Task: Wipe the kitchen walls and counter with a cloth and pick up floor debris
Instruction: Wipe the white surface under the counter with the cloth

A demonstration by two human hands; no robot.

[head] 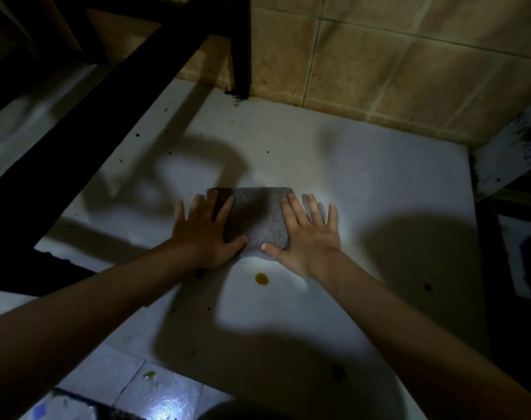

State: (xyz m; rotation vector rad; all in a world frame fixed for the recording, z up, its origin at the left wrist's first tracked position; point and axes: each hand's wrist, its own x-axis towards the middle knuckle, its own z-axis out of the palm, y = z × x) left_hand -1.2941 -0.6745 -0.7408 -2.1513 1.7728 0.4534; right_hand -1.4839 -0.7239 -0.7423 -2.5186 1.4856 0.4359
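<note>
A folded grey cloth (259, 218) lies flat on the white counter (364, 189). My left hand (205, 230) presses on the cloth's left side with fingers spread and the thumb on its lower edge. My right hand (306, 233) lies flat on the cloth's right side, fingers apart, thumb touching the lower edge. Neither hand grips it; both palms press down. A yellow-brown stain (261, 279) sits on the counter just below the cloth, between my wrists. Small dark specks dot the counter.
Tan tiled wall (394, 62) rises behind the counter. A dark frame post (241, 50) stands at the back corner, and a dark beam (106, 116) runs diagonally on the left. White floor tiles (131, 386) with a yellow spot (150, 375) show at bottom left.
</note>
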